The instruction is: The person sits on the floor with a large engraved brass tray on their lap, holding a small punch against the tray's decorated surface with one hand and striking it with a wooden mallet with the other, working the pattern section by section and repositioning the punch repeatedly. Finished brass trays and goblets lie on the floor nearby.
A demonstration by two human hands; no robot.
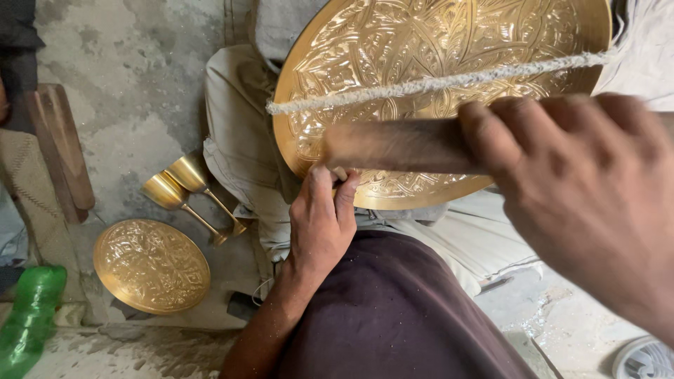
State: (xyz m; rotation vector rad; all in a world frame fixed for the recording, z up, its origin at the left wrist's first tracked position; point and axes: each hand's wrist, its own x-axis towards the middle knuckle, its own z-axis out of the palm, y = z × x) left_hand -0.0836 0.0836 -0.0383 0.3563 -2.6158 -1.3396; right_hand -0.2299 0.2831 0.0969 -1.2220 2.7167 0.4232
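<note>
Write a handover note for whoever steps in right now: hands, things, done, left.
Left hand: fingers pinch something small at the lower rim of the large engraved brass plate, which rests on the lap.
Right hand: grips a wooden tool, blurred, across the plate.
A rough cord stretches over the plate.
On the floor: a small engraved plate and two brass goblets.
Done: relief pattern covers the visible face.
Left: cannot tell.
</note>
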